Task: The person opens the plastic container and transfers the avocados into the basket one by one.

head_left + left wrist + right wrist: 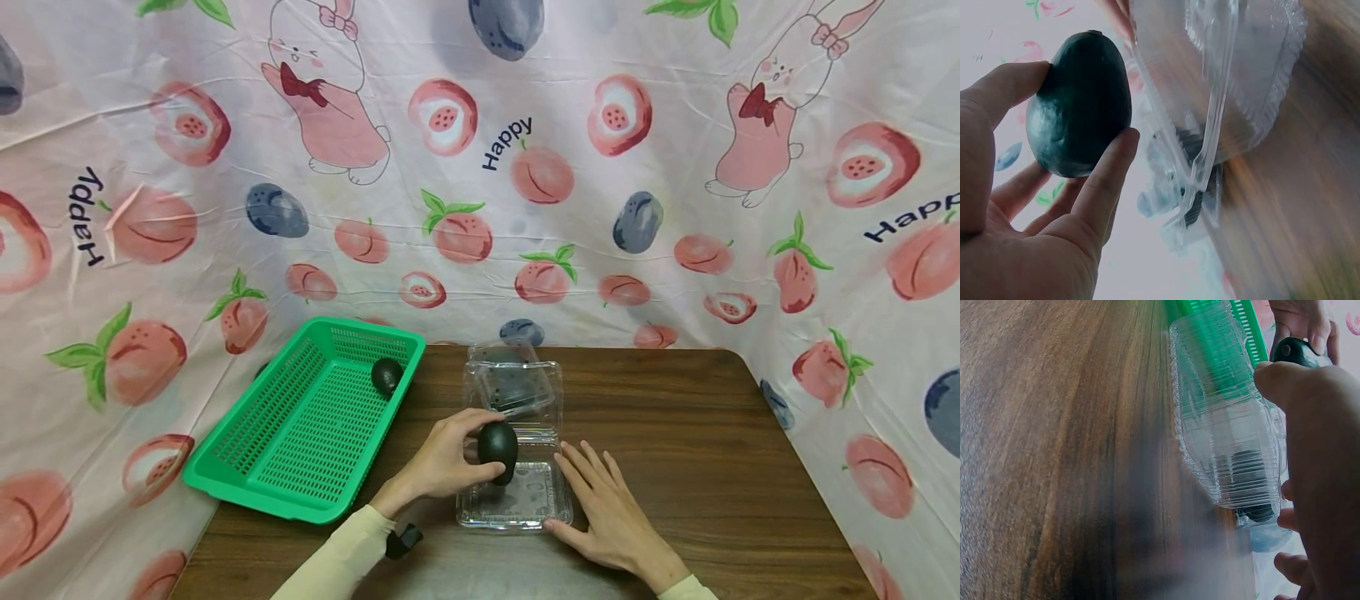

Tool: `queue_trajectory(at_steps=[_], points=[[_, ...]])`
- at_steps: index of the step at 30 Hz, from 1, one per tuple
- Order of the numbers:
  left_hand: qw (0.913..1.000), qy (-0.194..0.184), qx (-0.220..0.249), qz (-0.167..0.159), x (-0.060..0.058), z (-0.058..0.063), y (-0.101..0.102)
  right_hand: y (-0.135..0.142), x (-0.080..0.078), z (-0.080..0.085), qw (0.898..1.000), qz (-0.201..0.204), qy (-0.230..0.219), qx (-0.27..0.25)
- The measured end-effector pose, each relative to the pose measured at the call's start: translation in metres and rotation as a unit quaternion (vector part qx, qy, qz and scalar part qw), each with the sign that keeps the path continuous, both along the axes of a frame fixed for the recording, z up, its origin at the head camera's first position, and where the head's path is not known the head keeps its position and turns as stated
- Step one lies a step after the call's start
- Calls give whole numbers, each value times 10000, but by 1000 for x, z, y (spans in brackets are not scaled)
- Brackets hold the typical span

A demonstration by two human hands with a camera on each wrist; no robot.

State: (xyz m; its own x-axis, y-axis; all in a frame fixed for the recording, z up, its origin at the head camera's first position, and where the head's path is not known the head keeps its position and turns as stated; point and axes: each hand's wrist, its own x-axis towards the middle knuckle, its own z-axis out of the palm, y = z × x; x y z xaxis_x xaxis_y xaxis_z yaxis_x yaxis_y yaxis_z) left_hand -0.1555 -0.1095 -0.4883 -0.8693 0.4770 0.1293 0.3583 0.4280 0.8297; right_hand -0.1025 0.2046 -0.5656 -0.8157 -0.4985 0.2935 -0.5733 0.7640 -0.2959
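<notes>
My left hand (450, 457) holds a dark green avocado (498, 443) between thumb and fingers, upright over the base of a clear plastic clamshell box (525, 504). In the left wrist view the same avocado (1079, 109) shows a small stem scar at its top, with fingertips on both sides. The box's hinged lid stands raised at the back. My right hand (611, 517) has its fingers spread along the right side of the box, thumb near the front right corner. In the right wrist view the box wall (1222, 425) shows beside that hand.
A green slotted basket (262, 502) stands to the left, with another avocado (387, 377) at its right wall. Behind the raised lid is a second clear box (517, 354), with something dark around it. A printed cloth (570, 317) hangs behind the wooden table (675, 433).
</notes>
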Motion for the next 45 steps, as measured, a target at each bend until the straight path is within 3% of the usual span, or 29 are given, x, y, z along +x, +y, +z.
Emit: queue_trajectory(at_steps=[11,45], points=[[9994,212,15,277,-5,14,-19,0,0,0,10000,-36,46,23],[9964,123,26,835,-16,34,-72,0,1,-2,9999,-79,90,46]])
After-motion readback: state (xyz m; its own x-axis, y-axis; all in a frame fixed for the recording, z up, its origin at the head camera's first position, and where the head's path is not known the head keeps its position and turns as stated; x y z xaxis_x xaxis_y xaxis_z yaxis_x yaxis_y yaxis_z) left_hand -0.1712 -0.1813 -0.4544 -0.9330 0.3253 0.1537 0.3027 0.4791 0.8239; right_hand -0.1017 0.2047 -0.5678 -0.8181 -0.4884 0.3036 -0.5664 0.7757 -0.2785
